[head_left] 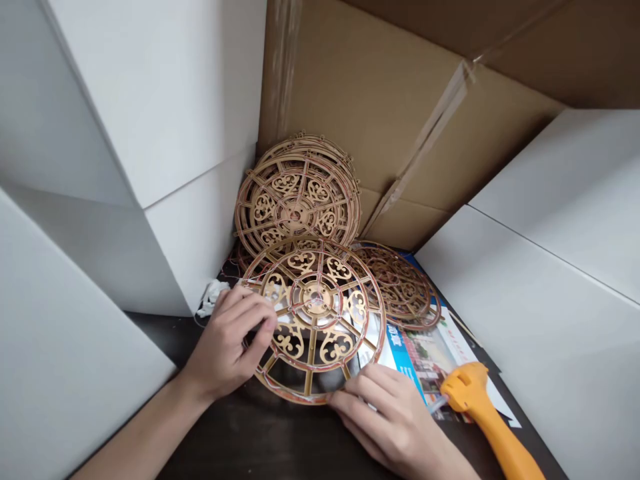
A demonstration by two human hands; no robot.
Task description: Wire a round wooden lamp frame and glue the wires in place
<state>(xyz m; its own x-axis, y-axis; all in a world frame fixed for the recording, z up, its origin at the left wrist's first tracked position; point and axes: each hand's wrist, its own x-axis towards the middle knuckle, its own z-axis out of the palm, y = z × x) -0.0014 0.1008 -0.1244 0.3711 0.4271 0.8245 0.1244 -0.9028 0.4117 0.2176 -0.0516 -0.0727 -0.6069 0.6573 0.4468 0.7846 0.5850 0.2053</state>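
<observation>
Nearby: we log two bare hands, the left hand [231, 343] and the right hand [387, 420], well apart on opposite sides of one wooden fretwork disc [320, 343].

Left hand: we see the fingers curled over the disc's left edge, apparently clamped on it. The thumb is hard to make out.

Right hand: we see the fingers closed on the lower rim, apparently gripping it too.

Pose: we note the left forearm [140, 433] reaching in low from the lower left. Both wrists are bent inward, and the hands stay low over the dark desk [260, 433].

Disc: we find it tilted between the hands, its low edge near the desk. Its upper rim overlaps the stack behind; we cannot tell whether they touch.

Risks: we judge the thin spokes liable to crack if the hands twist against each other. Reddish thread [373, 337] on the rim could snag on a neighbouring disc. An orange-handled cutter [480, 407] lies just beside the right hand, so a slip rightward could meet its tip.

Beyond: we see a printed leaflet [425, 353] under the cutter and a second stack of discs [400, 287]. A crumpled tissue [213, 297] sits by the left hand.

Far: we record the main stack of discs [297, 200] leaning on a cardboard carton wall [415, 133], with white panels [150, 100] alongside.
</observation>
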